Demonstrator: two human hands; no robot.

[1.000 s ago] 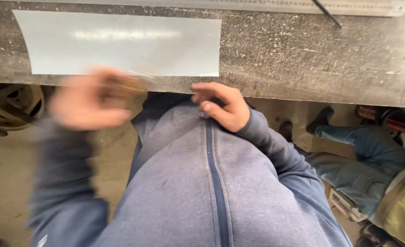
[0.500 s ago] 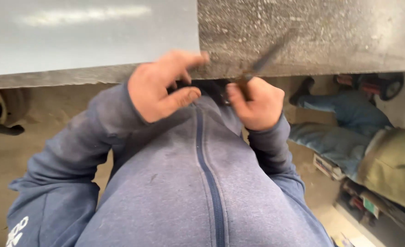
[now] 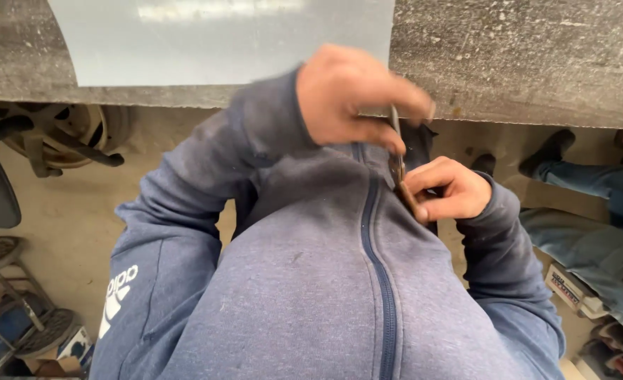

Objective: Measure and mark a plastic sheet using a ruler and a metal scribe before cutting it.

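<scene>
At frame centre, a thin dark metal tool [image 3: 397,165] is gripped at its lower end by the closed right hand [image 3: 444,188] and pinched near its top by the left hand [image 3: 350,98], just below the grey tabletop [image 3: 523,63] edge carrying a pale sheet [image 3: 220,39].

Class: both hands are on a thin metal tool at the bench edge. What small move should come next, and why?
Probably steady it first. The right hand grips the tool low against the hoodie, while the left hand pinches its upper part and looks motion-blurred. The sheet on the bench lies untouched.
</scene>
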